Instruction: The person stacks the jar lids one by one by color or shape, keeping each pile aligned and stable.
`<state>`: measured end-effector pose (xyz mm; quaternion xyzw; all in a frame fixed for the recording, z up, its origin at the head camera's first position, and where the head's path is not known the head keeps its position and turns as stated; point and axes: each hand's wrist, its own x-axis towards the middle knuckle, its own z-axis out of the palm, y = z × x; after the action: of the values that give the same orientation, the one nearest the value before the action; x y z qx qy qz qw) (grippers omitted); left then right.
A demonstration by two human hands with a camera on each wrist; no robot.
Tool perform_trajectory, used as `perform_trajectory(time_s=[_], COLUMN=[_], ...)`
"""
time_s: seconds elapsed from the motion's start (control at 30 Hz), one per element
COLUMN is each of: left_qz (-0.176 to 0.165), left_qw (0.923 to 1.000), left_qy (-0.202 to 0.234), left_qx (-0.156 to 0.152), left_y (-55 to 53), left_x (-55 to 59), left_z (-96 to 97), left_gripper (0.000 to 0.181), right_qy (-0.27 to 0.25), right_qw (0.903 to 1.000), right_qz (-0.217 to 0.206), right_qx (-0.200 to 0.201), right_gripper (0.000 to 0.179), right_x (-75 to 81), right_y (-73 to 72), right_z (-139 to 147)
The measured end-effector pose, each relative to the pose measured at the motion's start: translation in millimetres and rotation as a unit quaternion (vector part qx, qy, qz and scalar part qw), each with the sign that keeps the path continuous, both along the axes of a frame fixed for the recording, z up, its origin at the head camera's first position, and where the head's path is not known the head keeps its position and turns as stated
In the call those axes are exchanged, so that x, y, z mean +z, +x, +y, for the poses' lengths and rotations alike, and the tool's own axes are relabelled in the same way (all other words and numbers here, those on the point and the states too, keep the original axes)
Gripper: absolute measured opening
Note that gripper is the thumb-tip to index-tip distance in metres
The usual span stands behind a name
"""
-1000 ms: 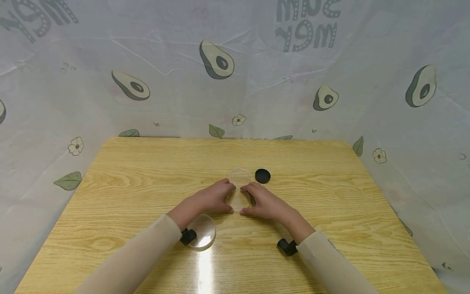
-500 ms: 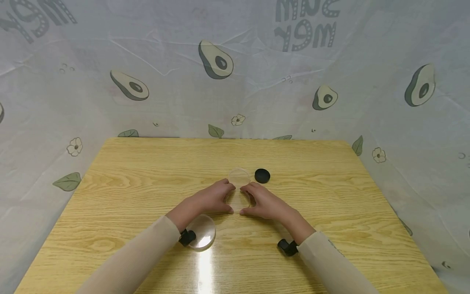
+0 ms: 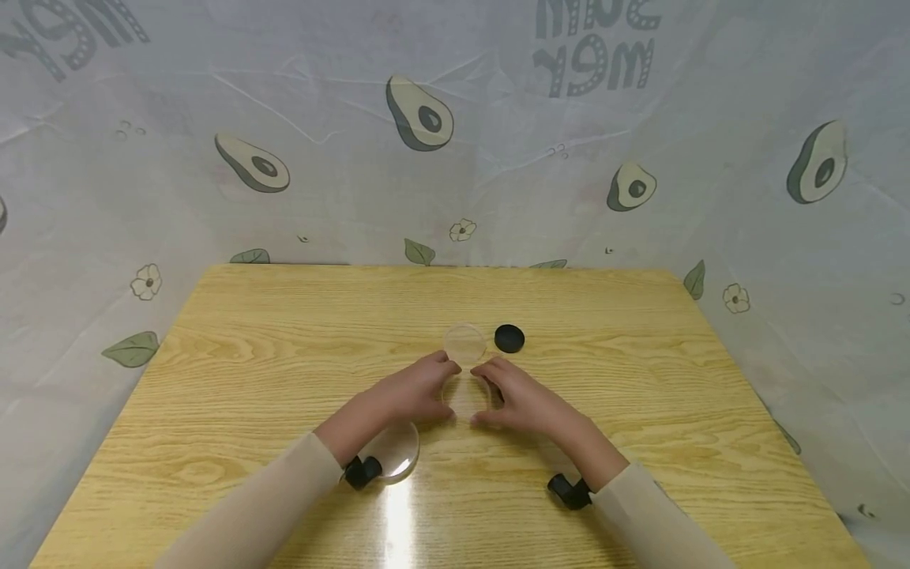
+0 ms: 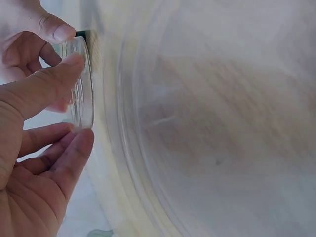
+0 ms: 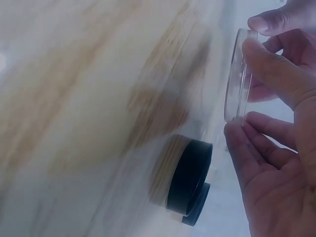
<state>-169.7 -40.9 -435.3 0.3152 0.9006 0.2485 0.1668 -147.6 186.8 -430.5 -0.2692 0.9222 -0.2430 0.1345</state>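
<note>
My left hand (image 3: 412,393) and right hand (image 3: 524,397) face each other mid-table, both holding a small clear petri dish (image 3: 467,400) by opposite sides. Thumbs lie on the near side of its rim and fingertips on the far side. In the left wrist view, the dish (image 4: 86,106) appears edge-on with two thin rim lines. The right wrist view also shows the dish (image 5: 237,84) between both hands' fingertips. Just beyond the hands lies another clear round piece (image 3: 464,340), very faint against the wood. A larger clear dish (image 3: 407,461) sits partly beneath my left wrist.
A flat black disc (image 3: 509,339) rests right of the far clear piece. Near the right hand, a black-topped round item (image 5: 190,175) shows with a smaller black edge behind it. The wooden table (image 3: 284,316) is bordered by a printed cloth (image 3: 320,118).
Both hands and the held petri dish have come slightly toward me and a little right. The black disc, far clear piece and larger dish keep their places on the table.
</note>
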Motion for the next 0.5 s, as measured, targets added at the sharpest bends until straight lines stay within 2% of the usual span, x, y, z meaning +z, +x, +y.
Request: perform_trajectory(time_s=[0.1, 0.33, 0.5], left_qz=[0.001, -0.007, 0.003], left_qw=[1.0, 1.0, 1.0], left_qy=[-0.009, 0.0, -0.006], left_qx=[0.001, 0.001, 0.001], left_y=[5.1, 18.8, 26.1], left_x=[2.8, 8.8, 9.7], left_z=[-0.3, 0.4, 3.8], left_gripper=[0.068, 0.069, 0.068], right_qy=[0.002, -0.003, -0.012], right_qw=[1.0, 1.0, 0.9999], right_qz=[0.003, 0.007, -0.003], right_qx=[0.003, 0.004, -0.002], right_gripper=[0.071, 0.07, 0.07], right_x=[1.7, 4.2, 3.2], right_y=[5.1, 18.3, 26.1], right_z=[1, 3, 6])
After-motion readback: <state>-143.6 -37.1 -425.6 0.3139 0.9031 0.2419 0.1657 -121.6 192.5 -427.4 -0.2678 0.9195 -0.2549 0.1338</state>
